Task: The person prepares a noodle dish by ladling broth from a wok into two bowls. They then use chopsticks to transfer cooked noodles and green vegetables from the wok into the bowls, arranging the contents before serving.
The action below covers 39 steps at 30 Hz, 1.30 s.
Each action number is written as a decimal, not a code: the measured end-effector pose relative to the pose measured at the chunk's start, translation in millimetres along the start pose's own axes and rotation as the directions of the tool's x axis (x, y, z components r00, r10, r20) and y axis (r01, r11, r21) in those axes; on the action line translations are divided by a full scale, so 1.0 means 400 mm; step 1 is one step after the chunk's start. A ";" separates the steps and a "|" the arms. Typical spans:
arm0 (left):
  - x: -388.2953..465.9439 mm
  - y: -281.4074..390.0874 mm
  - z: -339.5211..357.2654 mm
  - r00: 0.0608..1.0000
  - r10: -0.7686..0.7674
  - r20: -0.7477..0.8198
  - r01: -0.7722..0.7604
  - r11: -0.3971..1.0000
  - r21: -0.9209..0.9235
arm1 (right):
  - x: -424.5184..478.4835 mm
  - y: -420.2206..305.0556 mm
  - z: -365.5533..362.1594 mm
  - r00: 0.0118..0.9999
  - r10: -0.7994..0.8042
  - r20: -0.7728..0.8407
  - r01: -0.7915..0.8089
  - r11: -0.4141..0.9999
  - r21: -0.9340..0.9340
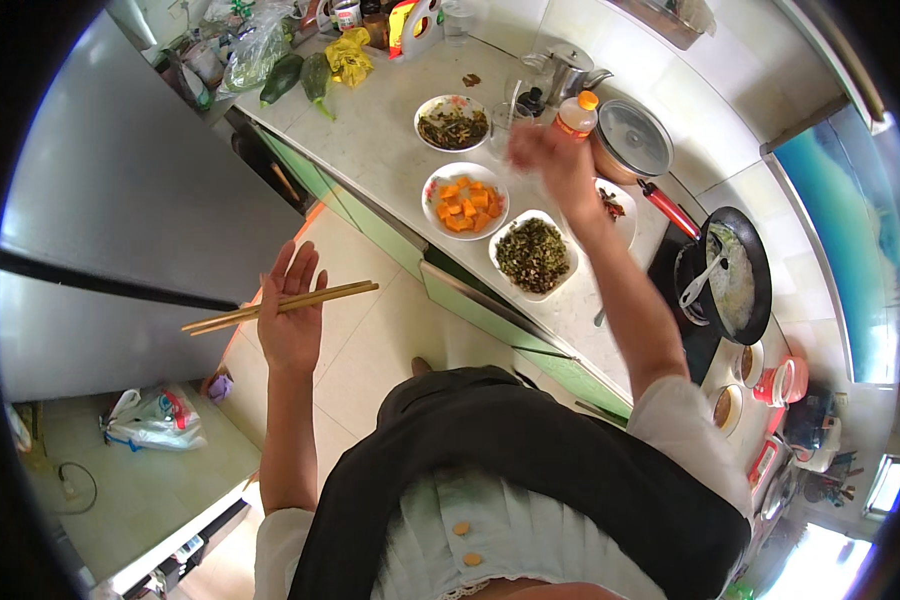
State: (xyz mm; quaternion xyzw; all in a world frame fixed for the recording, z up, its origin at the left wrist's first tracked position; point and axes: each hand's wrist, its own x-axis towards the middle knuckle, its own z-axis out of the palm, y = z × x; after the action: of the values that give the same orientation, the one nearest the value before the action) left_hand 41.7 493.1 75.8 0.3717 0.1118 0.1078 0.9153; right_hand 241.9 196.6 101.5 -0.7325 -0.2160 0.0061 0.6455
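Over the floor, between the fridge and the counter, my left hand (291, 322) is turned palm up. A pair of wooden chopsticks (337, 293) lies across the palm, held under the thumb. My right hand (551, 161) is motion-blurred above the counter, near a drinking glass (501, 133) and an orange-capped plastic bottle (576, 114). Whether its fingers hold anything is unclear. Below it stand a bowl of cooked greens (454, 127), a bowl of orange cubes (465, 202) and a squarish bowl of chopped greens (532, 255). My right forearm partly hides a dish with dark red pieces (615, 204).
A black wok (757, 300) with a red handle sits on the hob, a slotted spoon (705, 281) inside. Behind the bottle stand a glass-lidded pot (634, 139) and a metal kettle (570, 71). Green gourds (281, 79) lie at the far end. A grey fridge (135, 187) rises left.
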 end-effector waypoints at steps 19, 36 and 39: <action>0.348 0.012 -0.079 0.985 -0.119 -0.125 0.110 0.991 -0.076 | 0.721 0.473 -0.338 0.927 0.371 -0.057 -0.055 -0.015 -0.998; 0.555 -0.068 0.021 0.957 -0.289 -0.021 0.287 0.956 -0.057 | 0.737 0.443 -0.259 0.966 0.256 -0.012 -0.010 -0.009 -1.000; 0.580 -0.062 0.010 0.945 -0.328 0.011 0.328 0.944 -0.041 | 0.735 0.486 -0.259 0.967 0.254 -0.017 -0.016 -0.008 -1.000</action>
State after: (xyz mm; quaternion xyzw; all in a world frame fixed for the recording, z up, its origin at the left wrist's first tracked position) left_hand 266.5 538.2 32.4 0.3288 0.1679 -0.0442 0.9283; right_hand 598.5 180.0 13.7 -0.9865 -0.1392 -0.0235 -0.0828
